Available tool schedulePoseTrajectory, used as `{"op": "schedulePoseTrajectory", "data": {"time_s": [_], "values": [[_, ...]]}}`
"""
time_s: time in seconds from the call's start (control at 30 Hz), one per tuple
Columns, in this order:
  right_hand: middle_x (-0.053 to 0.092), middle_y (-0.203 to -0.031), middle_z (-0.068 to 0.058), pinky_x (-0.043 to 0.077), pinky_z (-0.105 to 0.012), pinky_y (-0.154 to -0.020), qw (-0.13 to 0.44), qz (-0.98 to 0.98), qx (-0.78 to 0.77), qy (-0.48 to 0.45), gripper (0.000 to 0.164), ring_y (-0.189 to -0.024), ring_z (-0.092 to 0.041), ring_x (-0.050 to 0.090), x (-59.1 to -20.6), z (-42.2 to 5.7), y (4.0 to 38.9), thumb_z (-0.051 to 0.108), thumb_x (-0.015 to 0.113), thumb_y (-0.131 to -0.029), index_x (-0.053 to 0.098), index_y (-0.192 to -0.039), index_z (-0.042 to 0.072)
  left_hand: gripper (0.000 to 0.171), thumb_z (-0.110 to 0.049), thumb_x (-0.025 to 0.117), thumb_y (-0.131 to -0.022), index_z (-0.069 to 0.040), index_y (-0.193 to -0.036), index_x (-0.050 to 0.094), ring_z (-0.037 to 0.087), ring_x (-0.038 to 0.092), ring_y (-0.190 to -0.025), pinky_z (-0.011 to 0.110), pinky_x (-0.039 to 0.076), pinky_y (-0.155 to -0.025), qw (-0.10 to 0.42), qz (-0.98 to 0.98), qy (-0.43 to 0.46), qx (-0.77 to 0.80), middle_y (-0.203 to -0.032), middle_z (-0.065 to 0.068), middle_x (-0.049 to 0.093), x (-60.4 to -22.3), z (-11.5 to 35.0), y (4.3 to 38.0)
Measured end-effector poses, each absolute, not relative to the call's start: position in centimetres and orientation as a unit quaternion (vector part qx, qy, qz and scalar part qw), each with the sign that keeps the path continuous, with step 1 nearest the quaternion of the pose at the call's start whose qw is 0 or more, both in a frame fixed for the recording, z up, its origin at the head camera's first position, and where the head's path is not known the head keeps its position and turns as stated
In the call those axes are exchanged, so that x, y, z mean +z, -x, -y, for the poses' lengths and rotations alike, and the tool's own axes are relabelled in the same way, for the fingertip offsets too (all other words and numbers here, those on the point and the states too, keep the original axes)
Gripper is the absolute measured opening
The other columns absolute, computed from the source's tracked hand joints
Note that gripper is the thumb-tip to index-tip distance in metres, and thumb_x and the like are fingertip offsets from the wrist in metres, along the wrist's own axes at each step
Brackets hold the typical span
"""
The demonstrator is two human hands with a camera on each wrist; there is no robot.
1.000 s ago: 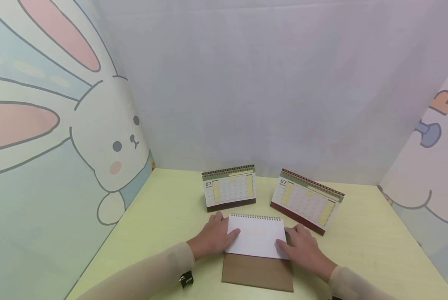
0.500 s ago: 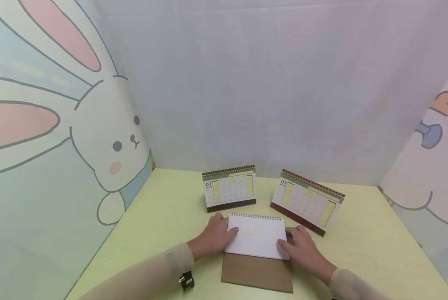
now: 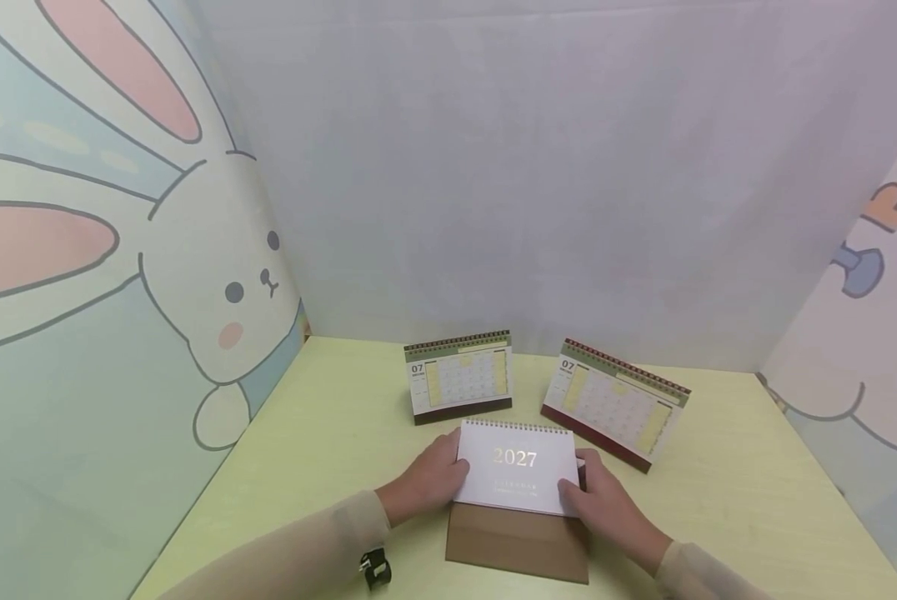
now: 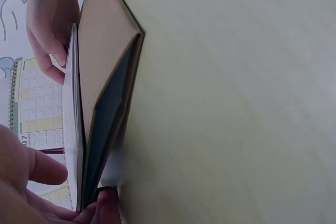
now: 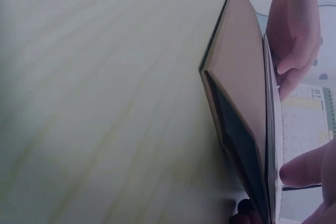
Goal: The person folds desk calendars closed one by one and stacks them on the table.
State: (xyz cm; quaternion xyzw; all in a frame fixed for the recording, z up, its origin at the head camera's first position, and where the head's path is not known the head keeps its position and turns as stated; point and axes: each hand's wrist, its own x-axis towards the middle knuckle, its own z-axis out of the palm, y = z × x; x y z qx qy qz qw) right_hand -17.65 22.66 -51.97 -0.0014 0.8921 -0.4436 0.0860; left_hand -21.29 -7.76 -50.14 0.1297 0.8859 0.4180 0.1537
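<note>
A white spiral-bound desk calendar [image 3: 519, 475] with gold "2027" print lies between both hands in the head view, its coil edge away from me. Below its pages shows the brown card base [image 3: 516, 542]. My left hand [image 3: 428, 473] grips the left side, thumb on top and fingers underneath. On the right side my right hand [image 3: 608, 498] does likewise. Seen from the left wrist, the folded brown base [image 4: 105, 40] gapes slightly at the side, with a dark inside. The right wrist view shows the same gap in the base [image 5: 236, 51], fingers partly hidden beneath.
Two standing desk calendars show month 07: one with a black base [image 3: 459, 379] at the back left, one with a dark red base [image 3: 613, 404] tilted at the right. The pale yellow table [image 3: 328, 417] meets a white curtain behind. A rabbit-printed panel [image 3: 216, 275] borders the left.
The calendar's coil edge has risen slightly and its cover has tilted, so the gold print now reads clearly. Both hands have tightened at its sides.
</note>
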Motion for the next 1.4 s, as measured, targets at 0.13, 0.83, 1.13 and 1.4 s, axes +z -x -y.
{"op": "schedulePoseTrajectory", "data": {"time_s": [0.13, 0.83, 1.13, 1.4], "values": [[0.077, -0.133, -0.026, 0.066, -0.056, -0.106, 0.095, -0.892, -0.441, -0.006, 0.057, -0.120, -0.031, 0.075, -52.0, -22.6, 17.5, 0.011, 0.066, -0.111, 0.046, -0.160, -0.010, 0.078, -0.015, 0.051, -0.115, 0.015, -0.181, 0.023, 0.047, 0.040, -0.177, 0.069, 0.030, -0.147, 0.161, -0.889, -0.119, 0.411, -0.187, 0.038, 0.033, -50.0, 7.6, 20.9], [0.070, -0.120, -0.017, 0.056, -0.032, -0.093, 0.066, -0.882, -0.467, 0.005, 0.055, -0.112, -0.023, 0.067, -51.1, -22.3, 16.9, 0.004, 0.056, -0.116, 0.034, -0.163, -0.011, 0.084, -0.015, 0.054, -0.110, 0.014, -0.182, 0.020, 0.042, 0.050, -0.164, 0.069, 0.032, -0.146, 0.124, -0.891, -0.133, 0.416, -0.183, 0.042, 0.035, -49.2, 7.5, 20.7], [0.071, -0.119, -0.016, 0.057, -0.030, -0.091, 0.061, -0.876, -0.477, 0.009, 0.053, -0.110, -0.022, 0.067, -50.7, -21.7, 16.7, 0.004, 0.059, -0.114, 0.038, -0.161, -0.009, 0.085, -0.015, 0.053, -0.110, 0.013, -0.183, 0.018, 0.046, 0.042, -0.175, 0.068, 0.029, -0.147, 0.125, -0.887, -0.136, 0.423, -0.187, 0.040, 0.030, -48.7, 8.3, 20.5], [0.072, -0.120, -0.016, 0.057, -0.030, -0.090, 0.064, -0.872, -0.485, 0.014, 0.048, -0.110, -0.022, 0.068, -50.4, -21.0, 16.6, 0.004, 0.060, -0.114, 0.042, -0.157, -0.007, 0.085, -0.014, 0.054, -0.109, 0.014, -0.182, 0.019, 0.048, 0.038, -0.177, 0.070, 0.026, -0.148, 0.126, -0.885, -0.127, 0.429, -0.189, 0.041, 0.026, -48.2, 9.2, 20.2]]}}
